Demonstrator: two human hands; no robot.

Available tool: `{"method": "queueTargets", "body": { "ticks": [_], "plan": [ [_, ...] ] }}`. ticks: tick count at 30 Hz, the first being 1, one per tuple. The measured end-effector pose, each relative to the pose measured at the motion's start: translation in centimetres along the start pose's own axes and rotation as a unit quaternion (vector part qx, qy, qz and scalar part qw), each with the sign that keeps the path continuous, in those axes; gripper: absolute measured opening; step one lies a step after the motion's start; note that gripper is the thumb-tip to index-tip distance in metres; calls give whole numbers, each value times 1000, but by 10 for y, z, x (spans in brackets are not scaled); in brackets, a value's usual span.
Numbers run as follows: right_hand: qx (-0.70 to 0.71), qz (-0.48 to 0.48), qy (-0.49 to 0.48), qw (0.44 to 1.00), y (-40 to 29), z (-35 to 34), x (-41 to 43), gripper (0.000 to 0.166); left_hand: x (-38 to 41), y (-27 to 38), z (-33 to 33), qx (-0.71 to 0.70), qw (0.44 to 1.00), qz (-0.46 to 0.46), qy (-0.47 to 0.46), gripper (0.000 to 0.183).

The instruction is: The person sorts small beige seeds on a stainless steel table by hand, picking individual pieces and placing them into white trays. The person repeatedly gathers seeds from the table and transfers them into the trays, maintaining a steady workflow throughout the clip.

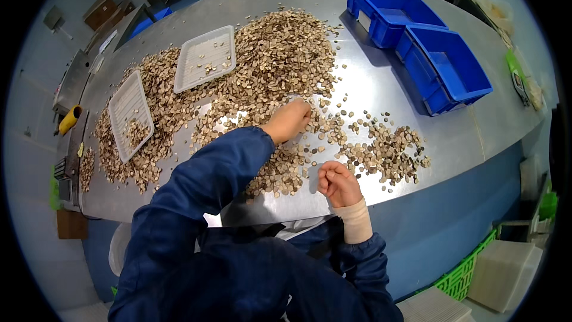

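My left hand (289, 120) reaches over the steel table, fingers curled down at the lower edge of a large heap of small tan and brown discs (286, 49); whether it holds any is hidden. Near the table's front edge, my right hand (339, 182) is raised with thumb and fingertips bent together; what lies between them cannot be made out. A beige band wraps that wrist. Loose discs (281, 172) lie between my left forearm and right hand, and a smaller scattered pile (393, 150) is to the right. Two white ribbed plastic trays (205, 58), (127, 114) rest on the left heap, each with some discs inside.
Two blue plastic bins (386, 11), (453, 65) stand at the table's back right. The steel table (447, 143) has a curved-looking front edge close to my body. A yellow cylindrical object (70, 120) is at the far left. A green plastic crate (460, 279) stands on the lower right.
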State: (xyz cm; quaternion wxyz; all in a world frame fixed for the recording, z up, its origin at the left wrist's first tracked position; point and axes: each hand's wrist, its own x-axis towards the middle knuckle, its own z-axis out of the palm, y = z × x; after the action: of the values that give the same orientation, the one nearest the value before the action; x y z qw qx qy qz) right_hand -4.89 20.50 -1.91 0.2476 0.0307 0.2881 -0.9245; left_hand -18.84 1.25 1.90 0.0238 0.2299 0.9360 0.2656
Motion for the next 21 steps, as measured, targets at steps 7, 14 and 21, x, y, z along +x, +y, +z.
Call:
{"method": "queueTargets", "body": {
  "ticks": [7,14,21],
  "plan": [
    [75,44,48,995,-12,14,-1,38,-22,49,-38,-235,958,83,-143,18],
    [45,32,16,998,-7,1,0,28,-42,-1,-17,-18,987,84,-138,11],
    [-24,32,-8,999,-4,3,0,29,-48,-4,-12,56,987,112,-97,7]
  ]
}}
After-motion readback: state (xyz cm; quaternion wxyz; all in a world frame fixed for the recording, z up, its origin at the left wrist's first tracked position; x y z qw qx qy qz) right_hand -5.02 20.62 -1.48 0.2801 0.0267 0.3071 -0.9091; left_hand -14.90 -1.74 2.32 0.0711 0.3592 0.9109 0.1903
